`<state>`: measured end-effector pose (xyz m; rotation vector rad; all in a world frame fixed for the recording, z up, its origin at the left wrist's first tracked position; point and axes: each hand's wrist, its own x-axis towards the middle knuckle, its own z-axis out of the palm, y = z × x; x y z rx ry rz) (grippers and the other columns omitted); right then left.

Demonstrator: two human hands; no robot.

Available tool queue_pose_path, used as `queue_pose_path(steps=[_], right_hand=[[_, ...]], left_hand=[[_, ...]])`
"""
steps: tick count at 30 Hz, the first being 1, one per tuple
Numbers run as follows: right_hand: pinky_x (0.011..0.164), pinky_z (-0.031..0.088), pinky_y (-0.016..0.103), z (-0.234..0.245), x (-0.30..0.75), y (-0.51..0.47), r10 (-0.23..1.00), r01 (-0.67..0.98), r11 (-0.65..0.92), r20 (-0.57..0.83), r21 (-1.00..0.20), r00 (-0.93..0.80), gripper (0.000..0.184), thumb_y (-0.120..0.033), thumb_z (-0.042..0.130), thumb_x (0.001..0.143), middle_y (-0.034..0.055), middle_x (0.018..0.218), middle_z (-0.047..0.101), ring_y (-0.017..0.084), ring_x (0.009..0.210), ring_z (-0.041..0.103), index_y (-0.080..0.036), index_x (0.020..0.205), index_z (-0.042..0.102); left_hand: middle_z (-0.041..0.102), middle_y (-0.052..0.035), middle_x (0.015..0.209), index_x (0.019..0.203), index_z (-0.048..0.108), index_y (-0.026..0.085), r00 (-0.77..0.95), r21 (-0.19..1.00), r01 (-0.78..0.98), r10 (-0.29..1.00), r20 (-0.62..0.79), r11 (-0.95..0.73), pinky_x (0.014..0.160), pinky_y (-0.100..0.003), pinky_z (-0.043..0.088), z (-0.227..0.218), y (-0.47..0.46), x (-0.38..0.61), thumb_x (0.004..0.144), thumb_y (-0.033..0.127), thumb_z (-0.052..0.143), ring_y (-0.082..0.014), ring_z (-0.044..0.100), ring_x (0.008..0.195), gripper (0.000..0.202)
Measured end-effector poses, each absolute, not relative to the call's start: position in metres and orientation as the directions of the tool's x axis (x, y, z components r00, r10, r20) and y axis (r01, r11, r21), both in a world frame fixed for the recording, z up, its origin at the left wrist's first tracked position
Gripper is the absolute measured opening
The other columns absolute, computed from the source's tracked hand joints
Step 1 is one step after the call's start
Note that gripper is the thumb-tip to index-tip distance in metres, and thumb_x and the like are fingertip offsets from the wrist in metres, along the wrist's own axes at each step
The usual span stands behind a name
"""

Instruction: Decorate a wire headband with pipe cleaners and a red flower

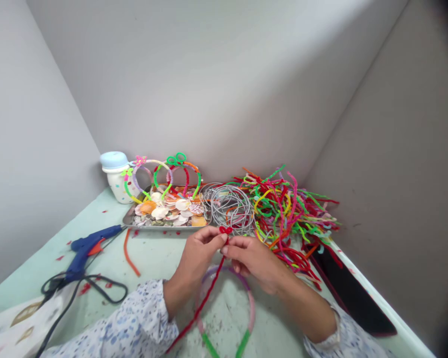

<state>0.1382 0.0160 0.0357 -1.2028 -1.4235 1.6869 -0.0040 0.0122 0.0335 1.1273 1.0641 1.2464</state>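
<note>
My left hand (198, 254) and my right hand (254, 260) meet over the table, both pinching a red pipe cleaner (209, 293). Its top end is bent into a small loop (226, 230) between my fingertips. The rest of the stem trails down towards my left sleeve. Under my hands lies a headband (251, 308) wrapped in purple, pink and green fuzzy wire.
A heap of coloured pipe cleaners (287, 209) lies at the back right, beside a bundle of bare grey headbands (229, 206). A metal tray (129, 219) holds seashells and finished headbands (164, 174). A blue glue gun (85, 248) with black cord, a white jar (116, 181) and a loose orange stem (129, 256) lie left.
</note>
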Motion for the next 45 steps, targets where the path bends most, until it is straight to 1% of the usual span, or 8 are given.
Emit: queue_pose_path(steps=[5, 10, 16, 23, 29, 34, 40, 45], right_hand=[[0.041, 0.020, 0.021, 0.044, 0.154, 0.024, 0.871, 0.187, -0.169, -0.235, -0.968, -0.431, 0.025, -0.039, 0.060, 0.078, -0.0059, 0.046, 0.045, 0.007, 0.041, 0.034, -0.018, 0.067, 0.054], [0.041, 0.021, 0.021, 0.051, 0.166, 0.030, 0.876, 0.261, -0.122, -0.227, -0.958, -0.425, 0.021, -0.035, 0.060, 0.077, -0.0059, 0.047, 0.043, 0.007, 0.043, 0.034, -0.017, 0.067, 0.056], [0.043, 0.027, 0.020, 0.062, 0.167, 0.029, 0.938, 0.284, -0.041, -0.134, -0.958, -0.318, 0.021, -0.036, 0.062, 0.076, -0.0060, 0.054, 0.045, 0.007, 0.046, 0.036, -0.017, 0.084, 0.062], [0.044, 0.026, 0.021, 0.054, 0.169, 0.030, 0.932, 0.274, 0.026, -0.076, -0.961, -0.354, 0.014, -0.029, 0.057, 0.078, -0.0051, 0.053, 0.044, 0.007, 0.047, 0.035, -0.017, 0.073, 0.062], [0.045, 0.026, 0.021, 0.052, 0.172, 0.031, 0.902, 0.293, 0.026, -0.104, -0.956, -0.420, 0.015, -0.026, 0.054, 0.079, -0.0051, 0.053, 0.043, 0.007, 0.047, 0.033, -0.017, 0.068, 0.059], [0.044, 0.027, 0.021, 0.055, 0.171, 0.030, 0.921, 0.303, 0.046, -0.077, -0.952, -0.381, 0.014, -0.027, 0.054, 0.079, -0.0061, 0.053, 0.043, 0.007, 0.046, 0.034, -0.017, 0.071, 0.058], [0.049, 0.031, 0.021, 0.067, 0.163, 0.023, 0.919, 0.339, 0.140, -0.005, -0.930, -0.394, 0.012, -0.024, 0.054, 0.079, -0.0038, 0.060, 0.050, 0.008, 0.052, 0.040, -0.016, 0.073, 0.060], [0.054, 0.034, 0.022, 0.067, 0.162, 0.022, 0.910, 0.427, 0.235, 0.044, -0.873, -0.412, 0.009, -0.020, 0.055, 0.078, -0.0020, 0.066, 0.056, 0.010, 0.059, 0.046, -0.016, 0.073, 0.061]], left_hand=[[0.059, 0.0016, 0.068, 0.074, 0.062, 0.016, 0.017, 0.993, -0.114, 0.999, 0.030, -0.028, 0.065, -0.023, 0.040, 0.034, 0.014, -0.007, 0.074, 0.028, 0.063, -0.0116, 0.051, 0.065, 0.012], [0.057, 0.0023, 0.066, 0.073, 0.061, 0.015, 0.039, 0.993, -0.115, 0.999, 0.013, -0.008, 0.061, -0.022, 0.038, 0.032, 0.014, -0.006, 0.073, 0.024, 0.062, -0.0102, 0.048, 0.061, 0.009], [0.055, 0.0026, 0.066, 0.073, 0.059, 0.015, 0.073, 0.998, -0.065, 0.997, 0.024, -0.019, 0.061, -0.022, 0.037, 0.028, 0.011, -0.002, 0.074, 0.024, 0.062, -0.0098, 0.046, 0.062, 0.010], [0.055, 0.0022, 0.066, 0.072, 0.058, 0.015, 0.198, 0.998, -0.060, 0.980, 0.023, -0.011, 0.060, -0.022, 0.036, 0.027, 0.006, 0.000, 0.075, 0.024, 0.062, -0.0098, 0.045, 0.062, 0.011], [0.052, 0.0028, 0.064, 0.072, 0.059, 0.014, 0.273, 0.999, -0.023, 0.961, 0.046, -0.041, 0.058, -0.021, 0.034, 0.025, 0.004, 0.002, 0.075, 0.022, 0.062, -0.0087, 0.043, 0.060, 0.009], [0.058, -0.0001, 0.072, 0.083, 0.064, 0.014, 0.279, 0.993, -0.110, 0.960, -0.004, 0.036, 0.063, -0.023, 0.038, 0.026, 0.003, 0.003, 0.076, 0.028, 0.063, -0.0103, 0.048, 0.065, 0.015], [0.052, 0.0018, 0.059, 0.067, 0.062, 0.014, 0.219, 0.999, -0.029, 0.976, -0.020, 0.027, 0.055, -0.022, 0.033, 0.026, 0.004, 0.004, 0.075, 0.030, 0.063, -0.0093, 0.043, 0.056, 0.018], [0.051, 0.0026, 0.057, 0.064, 0.062, 0.014, 0.261, 1.000, 0.000, 0.965, -0.014, 0.014, 0.053, -0.022, 0.030, 0.022, 0.002, 0.006, 0.072, 0.024, 0.061, -0.0085, 0.039, 0.054, 0.013]])
